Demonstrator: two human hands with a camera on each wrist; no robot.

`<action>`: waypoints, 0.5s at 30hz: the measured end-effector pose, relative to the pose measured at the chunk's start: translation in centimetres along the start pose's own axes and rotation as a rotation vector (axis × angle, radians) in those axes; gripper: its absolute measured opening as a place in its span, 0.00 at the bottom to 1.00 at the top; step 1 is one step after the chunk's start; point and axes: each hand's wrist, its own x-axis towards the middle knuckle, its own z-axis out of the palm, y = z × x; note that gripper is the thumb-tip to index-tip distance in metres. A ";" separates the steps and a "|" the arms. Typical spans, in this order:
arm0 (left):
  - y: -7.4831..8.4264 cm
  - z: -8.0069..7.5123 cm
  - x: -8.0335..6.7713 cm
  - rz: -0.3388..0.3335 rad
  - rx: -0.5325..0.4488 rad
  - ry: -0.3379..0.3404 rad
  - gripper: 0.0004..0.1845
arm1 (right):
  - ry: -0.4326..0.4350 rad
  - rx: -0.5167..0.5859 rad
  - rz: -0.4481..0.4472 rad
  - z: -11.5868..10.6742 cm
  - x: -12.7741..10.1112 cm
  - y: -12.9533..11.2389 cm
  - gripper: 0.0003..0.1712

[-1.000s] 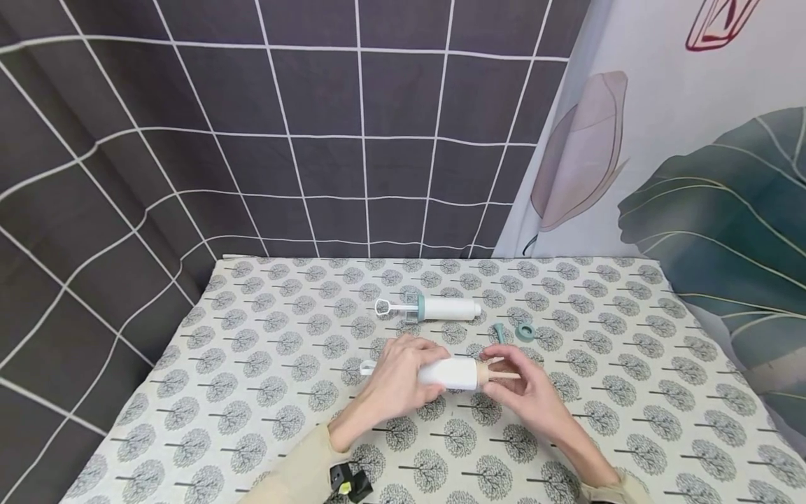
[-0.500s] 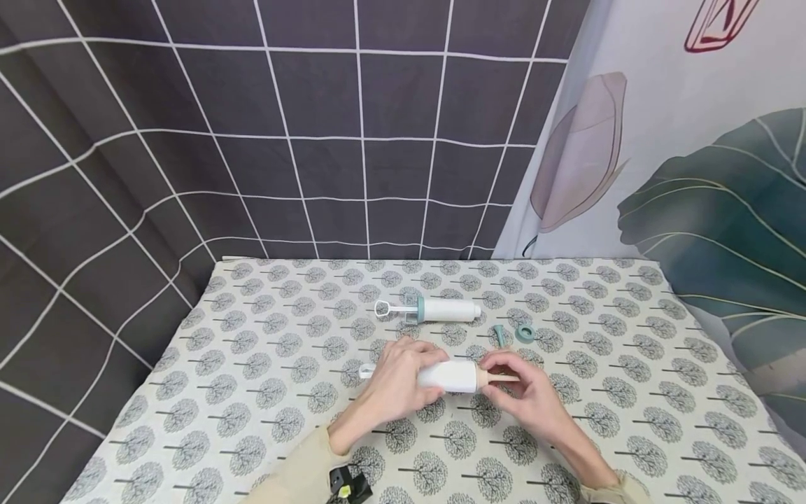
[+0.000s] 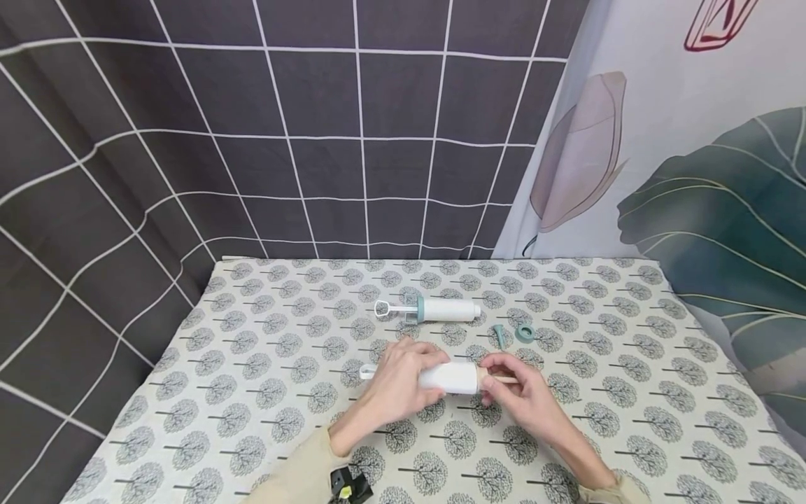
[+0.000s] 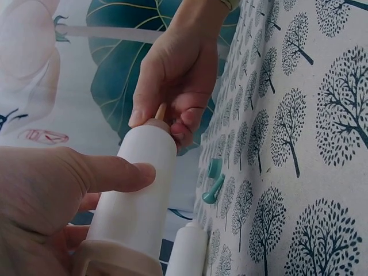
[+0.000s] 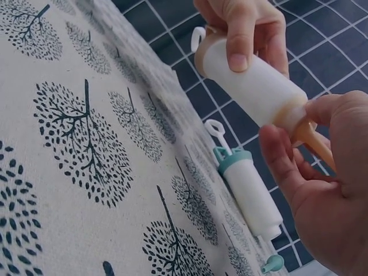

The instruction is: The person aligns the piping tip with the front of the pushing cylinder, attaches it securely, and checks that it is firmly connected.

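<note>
Here the whole back is taken up by a dark checked curtain (image 3: 321,168), and the right side by a pale curtain (image 3: 582,154) printed with a big green leaf. In front, a cloth (image 3: 283,434) covered in grey trees is spread across the table. And over its near half, centre stage, the tube (image 3: 458,379) is being held, lying roughly level! It is wrapped by the left hand (image 3: 403,378), thumb laid on the white barrel, fingers curled round the far side. Its other end is worked by the right hand (image 3: 532,392), where the beige collar (image 5: 286,115) is pinched between thumb and fingertips. Farther back, a second tube (image 3: 448,310) with a teal band is laid on its side, untouched. Out from the collar pokes the beige spout (image 5: 317,148), pointed away from the barrel. Just beyond the right hand, a teal ring (image 3: 525,332) and a teal spout (image 3: 499,336) are left side by side on the cloth.
</note>
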 end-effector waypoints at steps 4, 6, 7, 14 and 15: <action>-0.1 0.0 0.1 0.007 -0.013 -0.001 0.25 | -0.007 0.013 -0.056 0.1 -0.1 0.1 0.22; -0.2 0.0 0.1 0.012 -0.016 0.001 0.25 | -0.013 0.020 -0.102 0.1 -0.1 0.2 0.24; -0.2 -0.1 0.1 0.012 -0.016 0.001 0.25 | -0.016 0.018 -0.126 0.1 -0.1 0.2 0.23; -0.1 -0.2 0.0 -0.003 -0.035 -0.013 0.25 | 0.014 -0.007 -0.117 0.1 -0.2 0.3 0.22; -0.1 -0.2 0.0 -0.005 -0.034 -0.014 0.25 | 0.022 -0.018 -0.104 0.1 -0.2 0.2 0.21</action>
